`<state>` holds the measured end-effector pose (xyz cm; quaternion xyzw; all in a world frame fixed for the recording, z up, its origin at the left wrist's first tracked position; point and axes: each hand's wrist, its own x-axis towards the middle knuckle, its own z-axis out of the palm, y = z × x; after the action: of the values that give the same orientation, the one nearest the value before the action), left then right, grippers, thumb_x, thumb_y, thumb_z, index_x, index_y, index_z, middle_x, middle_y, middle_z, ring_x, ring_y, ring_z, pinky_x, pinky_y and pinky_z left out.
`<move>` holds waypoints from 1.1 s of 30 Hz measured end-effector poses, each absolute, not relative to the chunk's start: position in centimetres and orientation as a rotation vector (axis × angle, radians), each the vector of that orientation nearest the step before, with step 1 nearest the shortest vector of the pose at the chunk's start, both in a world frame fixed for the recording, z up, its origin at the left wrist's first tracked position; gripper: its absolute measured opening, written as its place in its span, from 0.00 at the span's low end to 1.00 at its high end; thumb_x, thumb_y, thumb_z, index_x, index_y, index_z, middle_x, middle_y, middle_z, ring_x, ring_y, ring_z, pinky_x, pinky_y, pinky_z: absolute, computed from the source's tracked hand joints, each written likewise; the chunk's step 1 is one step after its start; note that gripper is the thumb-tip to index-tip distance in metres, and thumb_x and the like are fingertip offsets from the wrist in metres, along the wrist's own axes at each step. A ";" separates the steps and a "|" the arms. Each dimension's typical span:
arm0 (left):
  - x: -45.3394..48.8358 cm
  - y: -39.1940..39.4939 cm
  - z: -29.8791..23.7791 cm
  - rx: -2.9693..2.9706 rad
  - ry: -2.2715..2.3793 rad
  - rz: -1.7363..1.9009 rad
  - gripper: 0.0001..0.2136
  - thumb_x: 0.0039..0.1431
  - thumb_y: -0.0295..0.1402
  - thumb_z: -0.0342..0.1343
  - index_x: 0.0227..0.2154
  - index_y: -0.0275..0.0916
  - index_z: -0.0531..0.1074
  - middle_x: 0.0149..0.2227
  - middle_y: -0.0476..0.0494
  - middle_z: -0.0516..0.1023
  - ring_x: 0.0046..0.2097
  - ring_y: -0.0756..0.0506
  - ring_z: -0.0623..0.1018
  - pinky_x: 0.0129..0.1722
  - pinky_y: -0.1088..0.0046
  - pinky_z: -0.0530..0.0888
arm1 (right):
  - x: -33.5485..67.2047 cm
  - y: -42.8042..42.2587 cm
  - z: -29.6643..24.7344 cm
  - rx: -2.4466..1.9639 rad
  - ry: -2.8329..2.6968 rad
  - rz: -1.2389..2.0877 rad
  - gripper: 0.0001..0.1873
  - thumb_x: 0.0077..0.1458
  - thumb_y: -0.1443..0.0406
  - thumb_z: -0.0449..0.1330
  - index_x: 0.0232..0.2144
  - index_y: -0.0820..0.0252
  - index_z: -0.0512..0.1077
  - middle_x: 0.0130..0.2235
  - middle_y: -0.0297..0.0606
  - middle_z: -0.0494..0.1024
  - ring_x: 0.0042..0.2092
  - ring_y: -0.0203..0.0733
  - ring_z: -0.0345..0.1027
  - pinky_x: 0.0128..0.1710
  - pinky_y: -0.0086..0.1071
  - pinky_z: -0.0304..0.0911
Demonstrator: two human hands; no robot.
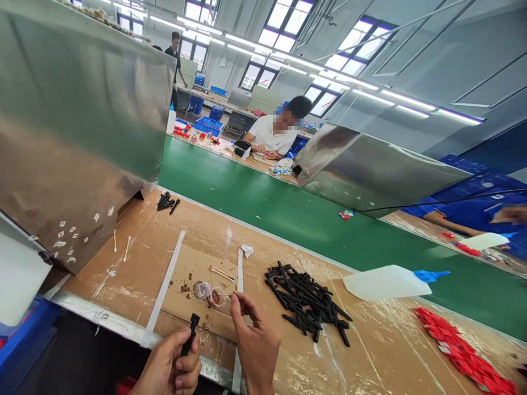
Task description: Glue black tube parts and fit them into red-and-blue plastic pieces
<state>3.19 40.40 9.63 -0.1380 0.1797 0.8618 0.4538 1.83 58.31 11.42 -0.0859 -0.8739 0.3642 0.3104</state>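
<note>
At the bottom of the frame I am gripping a black plastic part [191, 330] in my closed left hand [171, 365]. My right hand [257, 345] is pinching a cotton swab [225, 295], its tip dipping into a small clear cup [214, 300] just left of centre. A pile of black parts [304, 299] is lying to the right.

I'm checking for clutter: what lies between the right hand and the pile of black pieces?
Nothing loose: in the head view, only bare taped cardboard separates the right hand from the pile of black pieces.
</note>
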 end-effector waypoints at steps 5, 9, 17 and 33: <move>3.2 40.9 9.7 -0.400 0.459 2.132 0.22 0.40 0.48 0.70 0.24 0.38 0.66 0.14 0.62 0.51 0.16 0.58 0.48 0.16 0.80 0.44 | 2.0 58.5 11.2 -0.502 -2.213 1.250 0.17 0.54 0.52 0.63 0.35 0.60 0.78 0.33 0.36 0.81 0.34 0.38 0.75 0.39 0.25 0.68; 3.3 40.8 10.1 -0.424 0.457 2.143 0.22 0.42 0.47 0.69 0.25 0.37 0.66 0.15 0.61 0.51 0.16 0.58 0.48 0.16 0.80 0.44 | 2.0 58.3 11.1 -0.634 -2.118 1.421 0.22 0.49 0.49 0.65 0.35 0.63 0.78 0.34 0.40 0.81 0.35 0.41 0.75 0.40 0.29 0.69; 3.4 40.7 10.7 -0.417 0.483 2.154 0.19 0.47 0.45 0.66 0.27 0.37 0.65 0.17 0.61 0.50 0.17 0.57 0.48 0.18 0.79 0.45 | 2.7 57.8 11.4 -0.700 -1.996 1.517 0.20 0.47 0.51 0.68 0.33 0.63 0.77 0.34 0.41 0.81 0.34 0.38 0.75 0.38 0.26 0.70; 3.5 40.8 11.2 -0.403 0.592 2.147 0.18 0.49 0.47 0.63 0.28 0.37 0.65 0.18 0.61 0.50 0.19 0.57 0.48 0.20 0.77 0.44 | 5.8 54.6 10.7 -0.357 -2.150 1.483 0.05 0.55 0.63 0.64 0.34 0.58 0.77 0.34 0.36 0.79 0.35 0.37 0.74 0.38 0.26 0.70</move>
<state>3.50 40.80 11.25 -0.1613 0.2367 0.8587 0.4249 5.75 54.63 10.72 -0.1313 -0.7898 0.5445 0.2500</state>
